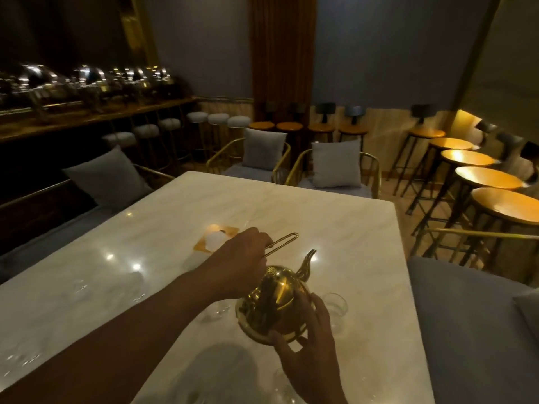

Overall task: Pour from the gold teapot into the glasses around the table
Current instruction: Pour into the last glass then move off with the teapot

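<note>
Two hands hold the gold teapot (277,301), a shiny, round-bellied pot with a curved spout and a thin wire handle, over the near part of the marble counter (320,217). The left hand (242,266) grips the handle. The right hand (309,345) cups the belly, fingers curled round it. A clear glass (335,307) just beside the pot is dim and hard to trace.

You're working in dim, warm light. Small white glints dot the marble table (306,211) left of its centre. Beyond its right edge, the wooden stools (469,157) glow brightest. Past its far-left corner, the chafing dishes (87,80) smear into soft highlights, perhaps from motion blur. Straight lines bow toward the frame edges.
</note>
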`<state>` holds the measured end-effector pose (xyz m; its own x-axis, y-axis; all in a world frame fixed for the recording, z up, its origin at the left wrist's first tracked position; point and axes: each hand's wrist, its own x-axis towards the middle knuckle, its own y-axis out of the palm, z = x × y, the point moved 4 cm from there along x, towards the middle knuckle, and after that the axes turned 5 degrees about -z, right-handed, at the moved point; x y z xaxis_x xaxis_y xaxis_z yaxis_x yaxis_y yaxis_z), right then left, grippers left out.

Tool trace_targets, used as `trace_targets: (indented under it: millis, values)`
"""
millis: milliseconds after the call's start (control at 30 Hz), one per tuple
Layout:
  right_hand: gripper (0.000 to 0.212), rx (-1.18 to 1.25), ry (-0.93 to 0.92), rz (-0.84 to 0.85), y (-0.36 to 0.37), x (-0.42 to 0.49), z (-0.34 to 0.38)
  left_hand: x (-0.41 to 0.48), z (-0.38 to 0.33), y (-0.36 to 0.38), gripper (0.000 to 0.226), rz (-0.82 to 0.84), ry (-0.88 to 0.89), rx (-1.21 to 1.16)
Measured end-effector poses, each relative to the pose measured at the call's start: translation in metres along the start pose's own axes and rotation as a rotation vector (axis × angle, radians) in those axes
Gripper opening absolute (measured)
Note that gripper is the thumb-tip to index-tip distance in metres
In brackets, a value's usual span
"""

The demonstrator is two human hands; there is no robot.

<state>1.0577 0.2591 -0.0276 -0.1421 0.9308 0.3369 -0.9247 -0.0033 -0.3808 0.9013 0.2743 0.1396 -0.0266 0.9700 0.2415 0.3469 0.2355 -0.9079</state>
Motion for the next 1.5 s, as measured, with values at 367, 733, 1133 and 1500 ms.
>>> trace_targets:
  millis: [367,733,1133,1500]
  values:
    - [0.071,0.166,0.136,0.169,0.081,-0.058,0.101,-0.124,0.084,-0.107,0.036,-0.156,-0.152,-0.034]
    - [0.069,0.252,0.281,0.394,0.246,-0.163,0.208,-0.279,0.248,-0.194,0.038,-0.157,-0.178,-0.048]
    - [0.07,0.208,0.273,0.545,0.443,-0.218,0.31,-0.378,0.436,-0.271,0.038,-0.188,-0.32,0.034]
    - [0.055,0.259,0.306,0.544,0.63,-0.188,0.334,-0.365,0.609,-0.291,0.029,-0.276,-0.385,0.046]
